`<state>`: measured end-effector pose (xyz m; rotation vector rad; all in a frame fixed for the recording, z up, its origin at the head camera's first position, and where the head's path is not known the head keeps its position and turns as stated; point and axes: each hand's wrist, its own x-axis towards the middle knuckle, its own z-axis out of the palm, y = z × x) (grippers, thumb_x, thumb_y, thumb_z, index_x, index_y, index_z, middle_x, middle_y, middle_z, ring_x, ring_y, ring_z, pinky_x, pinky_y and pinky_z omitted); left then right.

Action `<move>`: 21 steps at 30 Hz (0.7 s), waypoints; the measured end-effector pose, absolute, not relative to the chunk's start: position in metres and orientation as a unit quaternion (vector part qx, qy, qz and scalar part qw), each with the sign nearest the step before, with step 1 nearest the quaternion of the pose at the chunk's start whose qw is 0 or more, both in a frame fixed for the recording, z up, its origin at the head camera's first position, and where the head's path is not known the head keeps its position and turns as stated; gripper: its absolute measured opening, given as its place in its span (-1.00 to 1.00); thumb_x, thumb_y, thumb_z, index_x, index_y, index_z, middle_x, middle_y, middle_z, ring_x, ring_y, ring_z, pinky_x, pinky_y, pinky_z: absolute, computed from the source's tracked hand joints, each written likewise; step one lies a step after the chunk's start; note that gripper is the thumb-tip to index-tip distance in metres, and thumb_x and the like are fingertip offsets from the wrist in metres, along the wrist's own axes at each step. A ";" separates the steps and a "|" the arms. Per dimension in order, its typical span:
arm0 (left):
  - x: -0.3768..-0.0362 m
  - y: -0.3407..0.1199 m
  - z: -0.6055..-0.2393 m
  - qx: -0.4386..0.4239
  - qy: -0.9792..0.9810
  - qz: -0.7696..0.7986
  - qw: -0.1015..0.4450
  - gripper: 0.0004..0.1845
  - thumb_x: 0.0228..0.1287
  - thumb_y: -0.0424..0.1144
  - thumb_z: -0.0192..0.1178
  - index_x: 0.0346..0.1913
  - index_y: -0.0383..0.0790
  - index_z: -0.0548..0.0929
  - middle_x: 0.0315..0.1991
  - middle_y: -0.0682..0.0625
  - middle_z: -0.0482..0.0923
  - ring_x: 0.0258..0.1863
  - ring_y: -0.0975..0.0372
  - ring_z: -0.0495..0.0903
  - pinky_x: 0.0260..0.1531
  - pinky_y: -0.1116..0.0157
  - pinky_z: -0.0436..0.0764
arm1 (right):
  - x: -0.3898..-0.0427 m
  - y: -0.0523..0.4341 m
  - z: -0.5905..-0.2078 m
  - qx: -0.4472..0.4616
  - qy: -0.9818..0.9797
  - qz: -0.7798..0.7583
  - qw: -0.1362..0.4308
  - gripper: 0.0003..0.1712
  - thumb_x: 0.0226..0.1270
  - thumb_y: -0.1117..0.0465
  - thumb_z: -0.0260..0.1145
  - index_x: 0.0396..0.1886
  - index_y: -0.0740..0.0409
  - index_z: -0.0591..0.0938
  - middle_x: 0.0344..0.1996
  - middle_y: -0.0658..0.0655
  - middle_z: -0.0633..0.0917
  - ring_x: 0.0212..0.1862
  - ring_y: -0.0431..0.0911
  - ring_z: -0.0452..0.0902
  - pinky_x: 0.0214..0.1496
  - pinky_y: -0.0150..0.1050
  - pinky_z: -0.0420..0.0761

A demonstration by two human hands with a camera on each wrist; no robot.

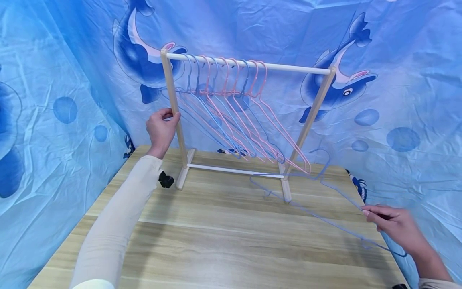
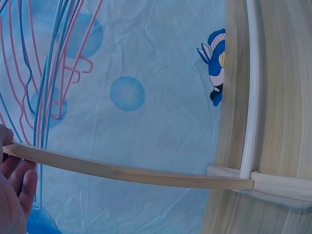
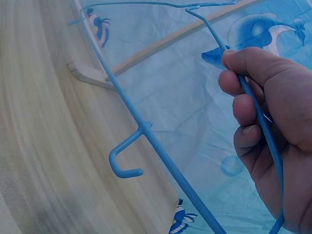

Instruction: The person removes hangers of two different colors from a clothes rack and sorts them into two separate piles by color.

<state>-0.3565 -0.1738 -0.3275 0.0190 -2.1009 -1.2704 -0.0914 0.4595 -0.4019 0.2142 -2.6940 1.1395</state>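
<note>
Gripping the left upright of the small wooden rack [image 1: 249, 120], the left hand [image 1: 161, 129] has its fingers curled around the post about halfway up, and in the left wrist view the post passes across the fingers [image 2: 17, 178]. The rack stands at the far side of the wooden table [image 1: 216, 241], in front of a blue cloth with dolphins [image 1: 54, 100]. It serves here as the holder: on its white top rail hang many thin hangers [image 1: 231, 116], pink and blue mixed, all crowded on the left half of the rail, while the right half is bare. More to the right, a blue hanger [image 1: 325, 200] lies low over the table, near the right foot of the rack and well below the rail; I cannot tell if its far end touches the table. The right hand [image 1: 395, 226] pinches it on the long wire, thumb on top and fingers curled under, as the right wrist view shows clearly [image 3: 265, 126]. I judge that this hanger is very light and a little springy, with a smooth coated wire that can slip or turn between the fingers. A hold closer to the hook or the shoulder would probably give more control than a hold on the long thin bar.
</note>
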 end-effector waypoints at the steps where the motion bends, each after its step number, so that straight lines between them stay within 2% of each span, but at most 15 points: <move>1: -0.356 -0.174 -0.327 0.008 -0.806 -0.486 0.337 -0.62 0.38 0.02 0.33 0.04 -0.18 0.80 -0.08 -0.10 0.79 -0.15 0.12 0.76 -0.33 0.47 0.58 | -0.092 0.459 -0.402 0.069 -0.914 0.388 0.097 -0.77 0.48 0.36 0.29 0.01 0.33 0.76 -0.14 -0.40 0.73 -0.38 -0.26 0.58 -0.51 -0.28 0.56; 4: -0.356 -0.173 -0.327 0.010 -0.807 -0.485 0.337 -0.63 0.38 0.00 0.33 0.04 -0.18 0.80 -0.08 -0.10 0.79 -0.15 0.13 0.76 -0.34 0.49 0.55 | -0.093 0.458 -0.405 0.067 -0.914 0.392 0.084 -0.77 0.49 0.34 0.29 0.01 0.33 0.77 -0.11 -0.44 0.71 -0.37 -0.26 0.58 -0.50 -0.27 0.57; 9: -0.358 -0.174 -0.328 0.008 -0.807 -0.483 0.339 -0.62 0.38 0.02 0.32 0.05 -0.17 0.80 -0.08 -0.09 0.79 -0.16 0.13 0.76 -0.33 0.47 0.58 | -0.097 0.460 -0.409 0.065 -0.917 0.388 0.073 -0.77 0.51 0.31 0.27 0.01 0.30 0.77 -0.17 -0.39 0.72 -0.36 -0.23 0.59 -0.49 -0.26 0.57; 15: -0.360 -0.171 -0.329 0.001 -0.806 -0.483 0.343 -0.61 0.39 0.04 0.31 0.05 -0.18 0.79 -0.07 -0.10 0.79 -0.17 0.12 0.77 -0.32 0.46 0.61 | -0.104 0.467 -0.415 0.043 -0.923 0.380 0.050 -0.69 0.55 0.22 0.25 0.09 0.34 0.72 -0.18 -0.41 0.71 -0.41 -0.16 0.57 -0.48 -0.24 0.56; 17: -0.360 -0.172 -0.330 -0.001 -0.804 -0.484 0.346 -0.61 0.39 0.04 0.32 0.05 -0.18 0.80 -0.08 -0.10 0.79 -0.18 0.12 0.77 -0.33 0.47 0.61 | -0.107 0.469 -0.416 0.040 -0.925 0.375 0.049 -0.67 0.54 0.21 0.27 0.10 0.35 0.71 -0.23 -0.35 0.73 -0.41 -0.16 0.56 -0.47 -0.25 0.58; 21: -0.361 -0.172 -0.331 -0.001 -0.802 -0.487 0.344 -0.60 0.40 0.05 0.31 0.05 -0.18 0.79 -0.08 -0.10 0.79 -0.18 0.13 0.76 -0.31 0.45 0.62 | -0.112 0.470 -0.421 0.051 -0.926 0.367 0.068 -0.69 0.46 0.24 0.36 0.07 0.36 0.71 -0.45 -0.08 0.71 -0.51 -0.11 0.51 -0.53 -0.26 0.53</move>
